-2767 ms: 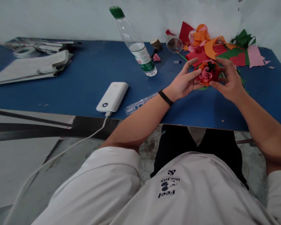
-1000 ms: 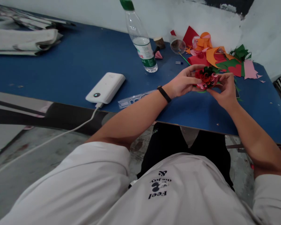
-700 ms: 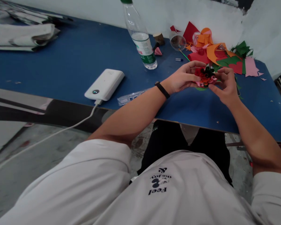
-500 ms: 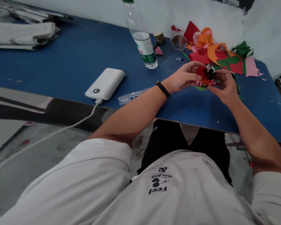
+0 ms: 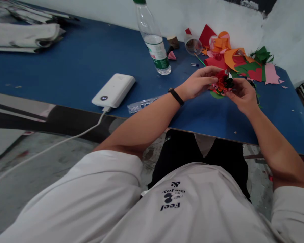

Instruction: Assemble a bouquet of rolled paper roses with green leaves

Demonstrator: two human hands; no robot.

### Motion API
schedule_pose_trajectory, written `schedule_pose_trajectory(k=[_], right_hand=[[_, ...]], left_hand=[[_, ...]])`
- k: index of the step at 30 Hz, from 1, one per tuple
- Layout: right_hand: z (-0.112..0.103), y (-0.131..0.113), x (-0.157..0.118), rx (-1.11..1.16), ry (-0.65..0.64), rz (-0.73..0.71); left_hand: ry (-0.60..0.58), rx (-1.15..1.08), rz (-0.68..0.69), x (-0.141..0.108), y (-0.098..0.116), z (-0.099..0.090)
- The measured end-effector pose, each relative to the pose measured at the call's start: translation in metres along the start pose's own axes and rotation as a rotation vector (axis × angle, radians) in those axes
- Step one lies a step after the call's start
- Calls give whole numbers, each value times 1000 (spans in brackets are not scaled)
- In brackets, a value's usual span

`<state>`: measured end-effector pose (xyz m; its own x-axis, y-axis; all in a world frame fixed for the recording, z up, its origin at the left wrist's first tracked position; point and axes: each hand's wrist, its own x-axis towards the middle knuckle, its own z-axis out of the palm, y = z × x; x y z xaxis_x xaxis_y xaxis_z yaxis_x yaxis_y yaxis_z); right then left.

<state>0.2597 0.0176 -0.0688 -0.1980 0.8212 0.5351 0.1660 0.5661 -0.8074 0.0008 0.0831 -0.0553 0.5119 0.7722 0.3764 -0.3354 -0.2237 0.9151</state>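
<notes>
**Curled-paper piece [image 5: 221, 82] held between 2 hands**

The blue table [image 5: 78, 57] spreads beneath, with a heap of coloured paper scraps [image 5: 231, 59] towards its far right, beyond the hands. On the near side of that heap, the left hand [image 5: 199, 81] and the right hand [image 5: 243, 95] face each other with the piece between them: right of the left fingers, left of the right fingers. Neither hand is nearer, since both touch it.

The piece is a roundish cluster of red, orange, pink and dark-green curls, so no clear long axis shows. The left thumb presses on its left side, the other left fingers clamped behind. The right thumb braces its lower right edge; the right fingers curl around the far side, tips partly hidden. A bit of green paper [image 5: 216, 95] shows just below; whether it is attached, I cannot tell.
</notes>
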Motion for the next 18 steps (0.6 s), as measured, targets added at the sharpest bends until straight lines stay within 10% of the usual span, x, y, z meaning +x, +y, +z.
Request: schedule_pose_trajectory(k=[18], right_hand=[[10,4,-2,41,85,-52]], left_hand=[[-96,155,150,4,-9,0]])
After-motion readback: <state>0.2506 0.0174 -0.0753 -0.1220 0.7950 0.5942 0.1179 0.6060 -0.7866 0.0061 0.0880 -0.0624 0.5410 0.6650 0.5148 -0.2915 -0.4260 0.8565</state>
